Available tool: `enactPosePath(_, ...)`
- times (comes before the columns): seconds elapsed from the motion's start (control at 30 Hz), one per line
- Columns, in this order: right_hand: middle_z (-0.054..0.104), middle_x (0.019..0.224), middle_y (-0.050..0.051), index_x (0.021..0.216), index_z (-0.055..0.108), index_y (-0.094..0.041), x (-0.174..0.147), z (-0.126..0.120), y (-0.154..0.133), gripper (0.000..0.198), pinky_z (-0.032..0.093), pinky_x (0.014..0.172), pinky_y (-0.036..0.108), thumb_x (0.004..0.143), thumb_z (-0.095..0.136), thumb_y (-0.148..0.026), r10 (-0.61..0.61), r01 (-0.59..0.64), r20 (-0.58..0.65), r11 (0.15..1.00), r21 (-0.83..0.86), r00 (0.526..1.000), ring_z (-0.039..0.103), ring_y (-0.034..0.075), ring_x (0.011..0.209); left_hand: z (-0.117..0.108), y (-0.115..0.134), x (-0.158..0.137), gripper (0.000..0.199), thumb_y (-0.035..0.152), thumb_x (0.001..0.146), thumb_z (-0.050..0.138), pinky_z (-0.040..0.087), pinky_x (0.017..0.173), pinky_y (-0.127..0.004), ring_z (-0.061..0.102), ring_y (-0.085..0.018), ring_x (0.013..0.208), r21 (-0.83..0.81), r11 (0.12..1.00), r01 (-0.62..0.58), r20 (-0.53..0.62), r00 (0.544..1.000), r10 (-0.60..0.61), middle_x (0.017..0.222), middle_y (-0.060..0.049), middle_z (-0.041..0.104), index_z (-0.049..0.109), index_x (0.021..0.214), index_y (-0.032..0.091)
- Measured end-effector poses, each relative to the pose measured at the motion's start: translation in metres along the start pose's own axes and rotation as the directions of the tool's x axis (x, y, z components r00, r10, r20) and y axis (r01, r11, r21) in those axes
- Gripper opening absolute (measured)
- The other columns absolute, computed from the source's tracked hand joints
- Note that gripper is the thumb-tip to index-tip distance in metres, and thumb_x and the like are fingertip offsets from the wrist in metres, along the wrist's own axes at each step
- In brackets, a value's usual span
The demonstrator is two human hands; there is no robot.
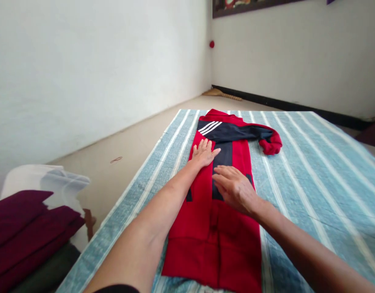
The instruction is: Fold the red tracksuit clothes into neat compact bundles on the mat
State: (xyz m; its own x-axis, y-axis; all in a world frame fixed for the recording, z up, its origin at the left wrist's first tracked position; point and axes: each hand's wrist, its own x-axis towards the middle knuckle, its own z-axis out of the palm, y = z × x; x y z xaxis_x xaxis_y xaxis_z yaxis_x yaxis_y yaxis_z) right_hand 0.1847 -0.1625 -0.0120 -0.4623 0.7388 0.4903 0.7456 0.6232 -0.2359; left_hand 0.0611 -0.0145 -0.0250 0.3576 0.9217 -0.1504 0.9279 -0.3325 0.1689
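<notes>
A red and navy jacket [195, 221] with three white stripes near the shoulder lies partly folded on the striped cloth in front of me. One navy sleeve [251, 132] with a red cuff sticks out to the right at the far end. My left hand [204, 154] rests flat on the upper part of the jacket, fingers spread. Nearer to me, my right hand [234, 187] is over the navy panel at the jacket's middle, its fingers bent and close together. Its fingertips point left, and I cannot make out anything held in them.
A blue and white striped cloth [300, 179] covers the surface under the jacket. Folded clothes, maroon [28, 232] and white [49, 179], are stacked at the lower left. A broom [222, 94] lies on the floor by the far corner. A white wall [98, 61] runs along the left.
</notes>
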Motion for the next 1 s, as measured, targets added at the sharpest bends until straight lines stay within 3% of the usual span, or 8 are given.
enactPosePath(0.2, 0.063, 0.113, 0.012, 0.098, 0.062, -0.017, -0.042, -0.011, -0.049, 0.021, 0.043, 0.095, 0.042, 0.090, 0.043, -0.012, -0.005, 0.011, -0.063, 0.996, 0.092, 0.998, 0.052, 0.024, 0.116, 0.011, 0.012, -0.042, 0.080, 0.066, 0.087, 0.015, 0.007, 0.115, -0.050, 0.003, -0.024, 0.145, -0.003, 0.999, -0.053, 0.045, 0.998, 0.053, 0.157, -0.011, 0.011, 0.023, 0.147, 0.013)
enactPosePath(0.33, 0.064, 0.114, 0.013, 0.100, 0.061, -0.016, -0.059, -0.009, -0.079, 0.023, 0.043, 0.096, 0.044, 0.089, 0.042, -0.011, -0.051, 0.054, -0.027, 0.988, 0.143, 0.998, 0.052, 0.025, 0.117, 0.023, 0.012, -0.054, 0.076, 0.063, 0.089, 0.017, 0.006, 0.115, -0.048, 0.002, -0.021, 0.145, -0.008, 0.997, -0.071, 0.033, 0.997, 0.072, 0.158, -0.009, 0.009, 0.019, 0.148, 0.015)
enactPosePath(0.53, 0.061, 0.122, 0.012, 0.109, 0.058, -0.018, -0.082, 0.006, -0.119, 0.025, 0.037, 0.104, 0.046, 0.089, 0.044, -0.016, -0.144, 0.129, 0.059, 0.969, 0.209, 0.988, 0.048, 0.024, 0.123, 0.022, 0.016, -0.067, 0.074, 0.062, 0.090, 0.016, 0.007, 0.115, -0.047, 0.005, -0.021, 0.145, -0.005, 0.997, -0.071, -0.021, 0.997, 0.070, 0.157, -0.010, 0.015, 0.024, 0.146, 0.015)
enactPosePath(0.67, 0.059, 0.128, 0.007, 0.117, 0.055, -0.021, -0.095, 0.037, -0.127, 0.035, 0.036, 0.106, 0.045, 0.092, 0.048, -0.043, -0.257, 0.254, 0.016, 0.962, 0.096, 0.966, 0.048, 0.024, 0.125, 0.026, 0.015, -0.085, 0.074, 0.062, 0.090, 0.017, 0.011, 0.114, -0.048, 0.011, -0.023, 0.144, 0.022, 0.997, -0.077, -0.037, 0.996, 0.078, 0.155, -0.012, 0.019, 0.029, 0.145, 0.014)
enactPosePath(0.8, 0.067, 0.116, 0.002, 0.109, 0.058, -0.023, -0.099, 0.083, -0.125, 0.020, 0.045, 0.099, 0.044, 0.092, 0.049, -0.028, -0.360, 0.340, -0.201, 0.932, -0.127, 0.911, 0.055, 0.022, 0.117, 0.032, 0.009, -0.090, 0.075, 0.063, 0.090, 0.016, 0.011, 0.114, -0.049, 0.010, -0.024, 0.144, 0.034, 0.996, -0.088, -0.042, 0.995, 0.089, 0.156, -0.011, 0.016, 0.029, 0.145, 0.014)
enactPosePath(1.0, 0.074, 0.086, 0.000, 0.095, 0.064, -0.025, -0.098, 0.154, -0.125, 0.019, 0.058, 0.078, 0.037, 0.091, 0.050, -0.037, -0.334, 0.279, -0.374, 0.941, -0.193, 0.865, 0.070, 0.022, 0.083, 0.031, 0.006, -0.089, 0.073, 0.062, 0.090, 0.016, 0.012, 0.114, -0.050, 0.011, -0.024, 0.144, 0.046, 0.995, -0.084, -0.045, 0.995, 0.086, 0.155, -0.011, 0.018, 0.031, 0.145, 0.016)
